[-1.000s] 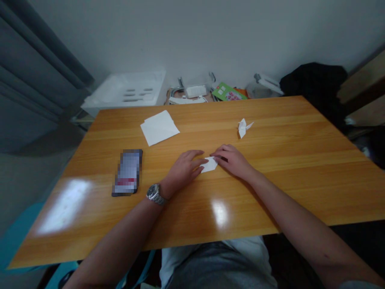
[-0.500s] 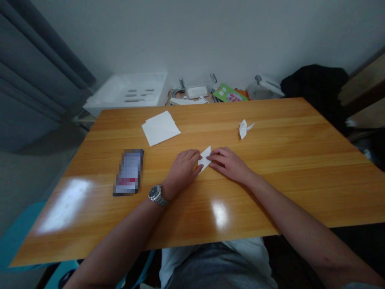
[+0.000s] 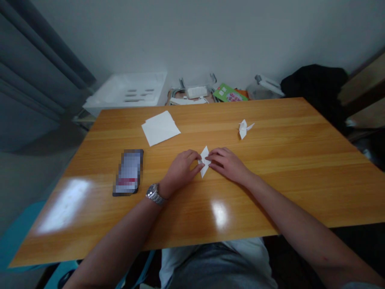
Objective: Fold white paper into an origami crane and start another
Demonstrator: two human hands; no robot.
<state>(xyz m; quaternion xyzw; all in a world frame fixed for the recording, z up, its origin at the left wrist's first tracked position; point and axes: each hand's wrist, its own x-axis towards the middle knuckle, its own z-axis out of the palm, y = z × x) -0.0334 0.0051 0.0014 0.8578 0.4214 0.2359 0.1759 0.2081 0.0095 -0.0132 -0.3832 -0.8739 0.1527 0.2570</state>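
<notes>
A small folded white paper piece [image 3: 205,159] stands on its narrow diamond shape on the wooden table [image 3: 270,180], between my two hands. My left hand [image 3: 181,170], with a metal watch on the wrist, pinches its left side. My right hand [image 3: 227,162] pinches its right side with the fingertips. A finished white paper crane [image 3: 244,128] sits farther back to the right, apart from both hands.
A stack of white paper sheets [image 3: 160,127] lies at the back left of the table. A phone [image 3: 128,172] lies left of my left hand. Behind the table are a white tray [image 3: 128,93], a green booklet [image 3: 229,93] and a black bag [image 3: 315,86].
The paper piece lay flat under my fingers a second ago; it has since been turned and lifted into a pointed diamond held between both hands. My hands have moved slightly closer together.
</notes>
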